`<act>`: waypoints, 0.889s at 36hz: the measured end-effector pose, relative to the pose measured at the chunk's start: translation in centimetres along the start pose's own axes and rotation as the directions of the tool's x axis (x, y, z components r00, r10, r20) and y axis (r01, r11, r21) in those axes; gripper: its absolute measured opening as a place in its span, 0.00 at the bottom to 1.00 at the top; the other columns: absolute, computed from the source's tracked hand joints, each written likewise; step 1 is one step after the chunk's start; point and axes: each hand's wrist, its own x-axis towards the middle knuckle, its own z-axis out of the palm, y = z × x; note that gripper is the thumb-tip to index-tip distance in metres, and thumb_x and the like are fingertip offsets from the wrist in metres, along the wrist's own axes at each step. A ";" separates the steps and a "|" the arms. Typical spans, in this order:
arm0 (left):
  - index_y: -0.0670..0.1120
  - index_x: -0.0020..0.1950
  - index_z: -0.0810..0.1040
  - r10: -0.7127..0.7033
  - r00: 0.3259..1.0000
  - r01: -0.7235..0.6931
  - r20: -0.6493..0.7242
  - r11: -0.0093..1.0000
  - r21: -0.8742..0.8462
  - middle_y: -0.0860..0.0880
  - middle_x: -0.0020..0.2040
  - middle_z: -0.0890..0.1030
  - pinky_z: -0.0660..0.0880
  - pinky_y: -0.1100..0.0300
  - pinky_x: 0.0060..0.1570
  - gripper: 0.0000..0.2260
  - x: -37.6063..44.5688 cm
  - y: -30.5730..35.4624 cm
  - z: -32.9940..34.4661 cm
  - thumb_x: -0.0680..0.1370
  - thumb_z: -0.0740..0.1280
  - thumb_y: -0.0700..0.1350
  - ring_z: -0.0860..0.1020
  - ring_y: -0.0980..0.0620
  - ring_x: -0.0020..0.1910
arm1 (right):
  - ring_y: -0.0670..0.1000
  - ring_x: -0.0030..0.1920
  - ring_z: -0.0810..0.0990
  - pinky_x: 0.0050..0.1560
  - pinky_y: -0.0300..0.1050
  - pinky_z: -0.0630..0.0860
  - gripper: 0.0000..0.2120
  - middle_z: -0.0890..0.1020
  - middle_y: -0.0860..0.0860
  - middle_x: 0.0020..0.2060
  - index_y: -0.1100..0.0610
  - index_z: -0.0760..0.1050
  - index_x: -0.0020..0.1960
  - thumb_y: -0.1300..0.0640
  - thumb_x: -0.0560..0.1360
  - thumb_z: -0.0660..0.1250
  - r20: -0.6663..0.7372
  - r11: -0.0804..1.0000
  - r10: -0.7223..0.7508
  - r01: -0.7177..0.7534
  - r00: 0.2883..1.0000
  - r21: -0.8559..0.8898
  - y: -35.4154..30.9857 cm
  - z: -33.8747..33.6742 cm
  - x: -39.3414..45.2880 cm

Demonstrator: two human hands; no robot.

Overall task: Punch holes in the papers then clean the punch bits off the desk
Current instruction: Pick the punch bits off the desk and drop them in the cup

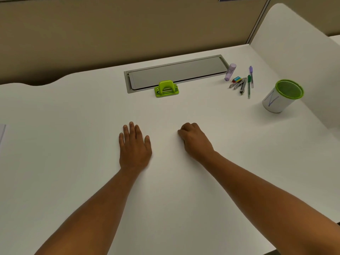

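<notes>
A lime-green hole punch (pixel 166 88) stands on the white desk (pixel 73 111), at the front edge of a grey cable hatch. My left hand (pixel 134 146) lies flat on the desk, palm down, fingers slightly apart, holding nothing. My right hand (pixel 193 139) rests beside it with the fingers curled into a loose fist; nothing shows inside it. Both hands are well in front of the punch. A corner of white paper (pixel 2 132) shows at the far left edge. No punch bits are visible on the desk.
The grey cable hatch (pixel 176 72) is set into the desk at the back. To the right lie a purple glue stick (pixel 230 72), pens (pixel 249 83), clips and a small eraser. A white cup with a green rim (pixel 281 96) stands far right. A white divider (pixel 301 52) borders the right side.
</notes>
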 end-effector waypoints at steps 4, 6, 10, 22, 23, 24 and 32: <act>0.37 0.77 0.61 0.003 1.000 -0.003 0.011 1.000 0.016 0.39 0.78 0.58 0.52 0.43 0.76 0.29 0.0 -0.1 0.0 0.82 0.47 0.54 0.55 0.39 0.78 | 0.56 0.50 0.74 0.39 0.51 0.77 0.13 0.78 0.53 0.50 0.61 0.79 0.54 0.70 0.73 0.62 0.004 0.997 -0.082 0.082 0.997 0.012 0.6 -0.4 -1.3; 0.37 0.76 0.61 0.005 1.000 -0.006 0.011 1.000 0.014 0.39 0.78 0.58 0.53 0.42 0.76 0.28 0.0 -0.1 0.0 0.82 0.50 0.53 0.55 0.38 0.78 | 0.57 0.49 0.76 0.42 0.50 0.78 0.14 0.80 0.53 0.50 0.60 0.81 0.54 0.70 0.73 0.63 -0.049 0.997 -0.024 0.027 0.999 0.071 1.1 -0.8 -1.4; 0.37 0.77 0.60 -0.004 1.000 0.004 0.024 1.000 0.012 0.39 0.79 0.57 0.52 0.43 0.76 0.28 -0.1 0.0 0.0 0.83 0.48 0.54 0.54 0.39 0.78 | 0.59 0.47 0.76 0.42 0.47 0.77 0.14 0.80 0.54 0.49 0.61 0.81 0.53 0.71 0.72 0.63 -0.083 0.993 0.091 -0.085 0.992 0.077 1.6 -0.8 -1.1; 0.41 0.79 0.53 0.088 0.993 -0.088 0.076 0.996 0.002 0.43 0.81 0.47 0.40 0.44 0.76 0.29 0.8 1.5 -1.6 0.82 0.42 0.56 0.43 0.44 0.80 | 0.57 0.46 0.73 0.39 0.43 0.68 0.07 0.78 0.54 0.45 0.58 0.81 0.50 0.60 0.78 0.64 -0.072 0.982 0.144 -0.133 0.987 0.134 0.0 -1.2 -2.1; 0.42 0.80 0.53 0.113 0.990 -0.113 0.081 0.994 -0.003 0.44 0.81 0.46 0.40 0.45 0.77 0.31 1.1 1.8 -1.8 0.81 0.41 0.57 0.43 0.45 0.80 | 0.57 0.48 0.74 0.40 0.43 0.69 0.08 0.78 0.54 0.45 0.58 0.81 0.51 0.57 0.79 0.64 -0.043 0.980 0.158 -0.151 0.987 0.133 -0.1 -1.3 -1.9; 0.42 0.80 0.52 0.136 0.987 -0.136 0.087 0.991 -0.012 0.44 0.81 0.46 0.40 0.45 0.77 0.31 1.4 2.2 -1.9 0.80 0.40 0.57 0.42 0.45 0.80 | 0.57 0.49 0.73 0.42 0.45 0.70 0.11 0.78 0.55 0.47 0.59 0.81 0.51 0.53 0.79 0.64 0.002 0.980 0.159 -0.159 0.987 0.119 -0.3 -1.4 -1.7; 0.42 0.80 0.49 0.182 0.972 -0.180 0.151 0.983 -0.029 0.44 0.81 0.43 0.41 0.47 0.77 0.31 2.5 3.7 -0.3 0.82 0.42 0.58 0.40 0.45 0.79 | 0.56 0.46 0.75 0.43 0.50 0.75 0.11 0.79 0.54 0.45 0.59 0.81 0.51 0.52 0.78 0.66 0.005 0.995 0.062 -0.062 0.998 0.078 -0.7 -0.6 -1.3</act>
